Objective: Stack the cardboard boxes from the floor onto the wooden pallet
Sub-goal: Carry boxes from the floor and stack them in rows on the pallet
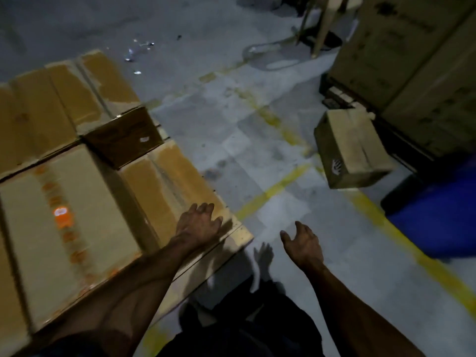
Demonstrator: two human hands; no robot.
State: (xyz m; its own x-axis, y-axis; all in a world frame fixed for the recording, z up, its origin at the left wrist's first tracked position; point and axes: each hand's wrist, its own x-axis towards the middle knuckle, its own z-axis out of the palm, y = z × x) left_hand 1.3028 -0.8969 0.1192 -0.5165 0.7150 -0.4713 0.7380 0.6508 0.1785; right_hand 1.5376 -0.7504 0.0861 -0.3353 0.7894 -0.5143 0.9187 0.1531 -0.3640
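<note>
We see smooth, flat-topped cardboard boxes (pixel 77 202) packed on the pale wooden pallet (pixel 239 237) at left; the nearest bears an orange printed strip, blurred past reading. A lone cardboard box (pixel 353 148) sits on the grey concrete floor (pixel 231 124) at right, its taped seam running away from us, a white mark on its side. Our left hand (pixel 197 224) and right hand (pixel 304 243) hang spread, holding nothing.

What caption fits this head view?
Both hands, left and right, open and empty beside boxes on the pallet; one box on the floor.
</note>
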